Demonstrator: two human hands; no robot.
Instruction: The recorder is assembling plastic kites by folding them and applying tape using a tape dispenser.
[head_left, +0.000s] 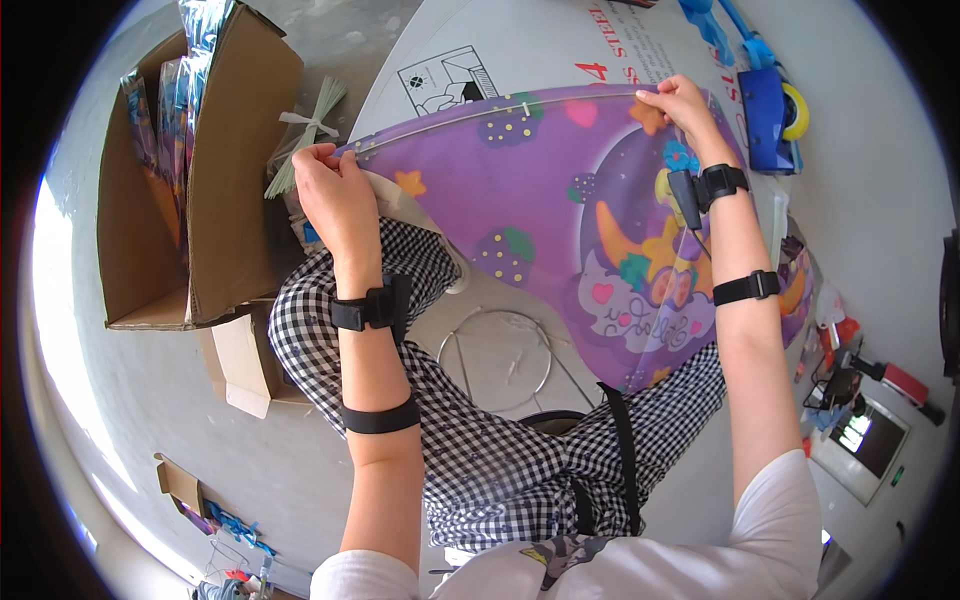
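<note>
A purple kite (540, 190) printed with stars, hearts and a moon spreads from the table over my lap. Along its far edge runs a thin white rod (450, 117) with a small pale fitting on it. At the left corner, the fingers of my left hand (335, 195) are closed on the kite's edge and the rod's end. My right hand (685, 112) pinches the same edge farther right, near an orange star. The sheet hangs slack between my hands, and its right part passes under my right forearm.
To the left stands an open cardboard box (240, 170) with shiny packages, beside a tied bundle of thin pale sticks (318, 130). A white printed tabletop (530, 45) lies ahead. At the right are a blue tape dispenser (768, 125) and a metal-ringed stool (548, 370) below.
</note>
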